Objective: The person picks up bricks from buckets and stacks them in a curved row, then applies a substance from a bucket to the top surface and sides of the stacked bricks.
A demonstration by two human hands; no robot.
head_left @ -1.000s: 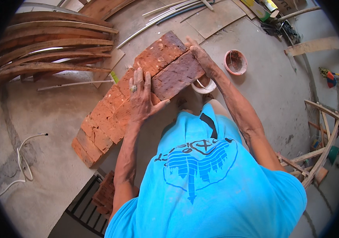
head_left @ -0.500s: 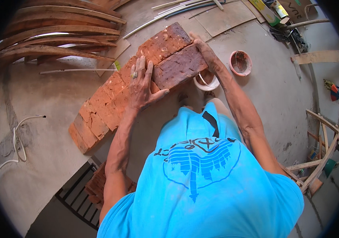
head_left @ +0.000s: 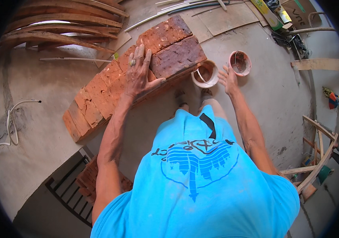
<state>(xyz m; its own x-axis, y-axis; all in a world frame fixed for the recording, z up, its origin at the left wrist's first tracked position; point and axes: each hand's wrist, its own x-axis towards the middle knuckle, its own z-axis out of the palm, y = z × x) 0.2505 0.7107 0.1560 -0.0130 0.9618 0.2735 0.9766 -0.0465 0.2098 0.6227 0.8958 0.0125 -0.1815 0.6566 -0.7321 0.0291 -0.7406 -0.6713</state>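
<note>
A long stack of reddish-orange bricks (head_left: 108, 86) runs diagonally from lower left to upper middle. At its upper end lies a darker, purplish brick (head_left: 178, 58) beside another orange brick (head_left: 165, 33). My left hand (head_left: 138, 74) rests flat on the top of the stack, fingers stretched and thumb out beside the dark brick; a ring shows on one finger. Off the bricks, my right hand (head_left: 229, 80) hangs in the air with its fingers apart, holding nothing. It is between a white bucket (head_left: 214, 81) and a pinkish bucket (head_left: 248, 71), both with wire handles.
Curved wooden planks (head_left: 62, 29) are piled at upper left. Thin pipes (head_left: 157, 16) and flat boards (head_left: 225, 18) lie at the far side. A wooden frame (head_left: 324, 158) stands at right. More bricks (head_left: 88, 182) and a black metal railing (head_left: 68, 198) are below left. A white hose (head_left: 14, 131) lies left.
My right hand has let go of the dark brick's right end and moved right and down toward the buckets. My left hand stays on the bricks. The view has shifted slightly.
</note>
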